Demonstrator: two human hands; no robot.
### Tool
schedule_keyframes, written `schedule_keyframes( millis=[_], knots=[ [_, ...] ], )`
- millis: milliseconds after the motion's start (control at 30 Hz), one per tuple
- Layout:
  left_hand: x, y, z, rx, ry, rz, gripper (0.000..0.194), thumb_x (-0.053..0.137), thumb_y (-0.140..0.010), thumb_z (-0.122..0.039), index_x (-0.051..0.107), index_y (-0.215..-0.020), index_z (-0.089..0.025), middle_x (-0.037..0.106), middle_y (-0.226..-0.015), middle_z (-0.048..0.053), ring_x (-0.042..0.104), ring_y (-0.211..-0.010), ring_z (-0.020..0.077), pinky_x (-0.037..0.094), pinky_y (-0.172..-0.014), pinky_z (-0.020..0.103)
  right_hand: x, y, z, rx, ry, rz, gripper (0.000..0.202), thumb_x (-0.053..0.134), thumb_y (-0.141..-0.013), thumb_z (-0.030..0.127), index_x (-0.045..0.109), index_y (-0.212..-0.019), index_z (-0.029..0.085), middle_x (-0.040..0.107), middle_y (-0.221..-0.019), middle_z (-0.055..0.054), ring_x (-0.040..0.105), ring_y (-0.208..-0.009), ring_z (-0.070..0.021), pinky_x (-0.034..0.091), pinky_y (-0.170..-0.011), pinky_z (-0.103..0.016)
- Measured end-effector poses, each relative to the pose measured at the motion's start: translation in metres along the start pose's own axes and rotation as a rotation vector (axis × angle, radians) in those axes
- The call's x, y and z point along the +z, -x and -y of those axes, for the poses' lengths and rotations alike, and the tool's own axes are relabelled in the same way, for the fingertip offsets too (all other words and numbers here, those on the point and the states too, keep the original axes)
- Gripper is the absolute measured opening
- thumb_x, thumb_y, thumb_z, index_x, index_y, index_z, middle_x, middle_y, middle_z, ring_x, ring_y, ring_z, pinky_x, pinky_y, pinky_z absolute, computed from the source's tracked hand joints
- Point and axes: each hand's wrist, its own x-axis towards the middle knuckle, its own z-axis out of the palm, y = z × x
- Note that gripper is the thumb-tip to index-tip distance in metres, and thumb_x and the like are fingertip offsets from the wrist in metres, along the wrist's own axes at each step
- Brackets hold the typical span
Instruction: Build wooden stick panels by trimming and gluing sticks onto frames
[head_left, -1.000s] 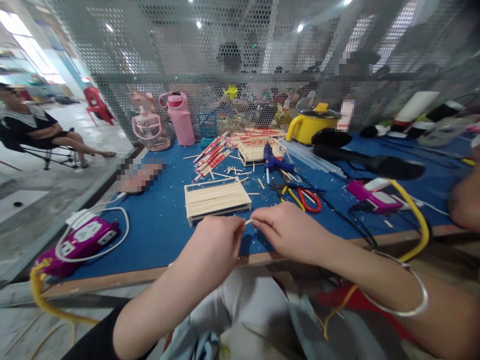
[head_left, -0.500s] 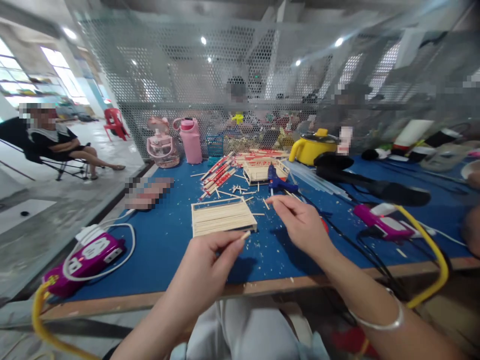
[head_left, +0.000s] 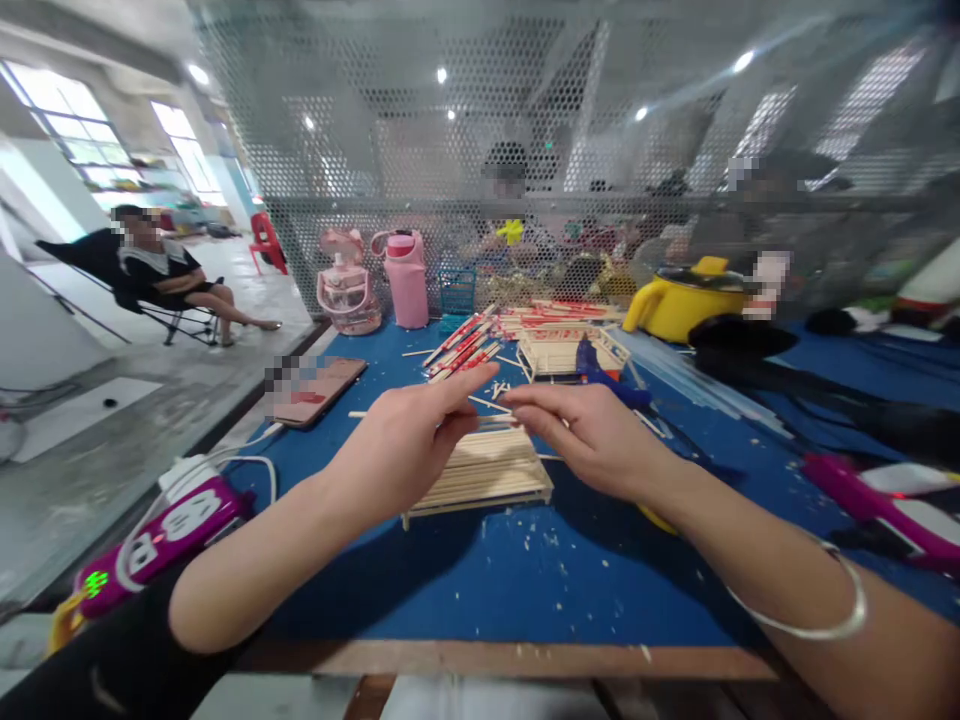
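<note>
Left hand and right hand nearly meet above our frame, with a stick between.
In the head view, our right hand pinches the stick in its fingertips; our left hand's grip is hidden, so we cannot tell whether it holds too. The frame sits on the table, the glue gun beyond it. We judge the stick light, stiff and easily snapped, best pinched near its ends; the frame looks light and fragile, best held by its corners.

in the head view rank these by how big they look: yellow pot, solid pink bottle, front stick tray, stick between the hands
1. Front stick tray, partly hidden, nearer than the pot
2. Yellow pot
3. Solid pink bottle
4. Thin stick
</note>
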Motion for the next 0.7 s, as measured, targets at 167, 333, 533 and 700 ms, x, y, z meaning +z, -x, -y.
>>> schedule_keyframes(
  millis=[167,333,533,700],
  knots=[
    [0.019,-0.001,0.011,0.173,-0.024,-0.084,0.031,0.052,-0.087,-0.018,0.058,-0.118,-0.019,0.073,-0.092,0.004,0.066,-0.085,0.0169,0.049,-0.076,0.026,0.004,0.006,0.001,-0.073,0.037,0.063,0.023,0.046,-0.091,0.024,0.067,-0.097,0.02,0.074,-0.087,-0.002,0.067,-0.076,-0.0145,0.046,-0.066,-0.023],
    [0.0,0.012,0.039,-0.291,-0.054,-0.304,0.031,0.046,-0.089,-0.033,0.06,-0.112,-0.018,0.069,-0.096,0.007,0.063,-0.086,0.0185,0.048,-0.078,0.03,-0.001,0.02,-0.027,0.2,0.059,0.011,0.021,0.047,-0.089,0.03,0.066,-0.092,0.022,0.072,-0.077,0.0,0.067,-0.066,-0.0153,0.047,-0.059,-0.024],
    [0.001,0.03,0.062,-0.863,0.4,0.228,0.054,0.044,-0.084,-0.056,0.051,-0.12,-0.016,0.062,-0.058,0.0,0.056,-0.047,0.0162,0.04,-0.043,0.024,0.007,0.034,-0.052,0.388,0.102,0.005,0.018,0.054,-0.084,0.036,0.069,-0.084,0.025,0.073,-0.081,0.001,0.067,-0.073,-0.0175,0.048,-0.064,-0.027],
    [0.018,0.035,0.057,-0.891,0.801,0.2,0.071,0.068,-0.073,-0.036,0.036,-0.135,-0.018,0.056,-0.06,-0.006,0.054,-0.054,0.0115,0.041,-0.052,0.022,0.013,0.032,-0.051,0.32,0.144,-0.042,0.02,0.052,-0.083,0.034,0.068,-0.078,0.024,0.072,-0.084,0.0,0.066,-0.078,-0.017,0.049,-0.07,-0.027]
  ],
)
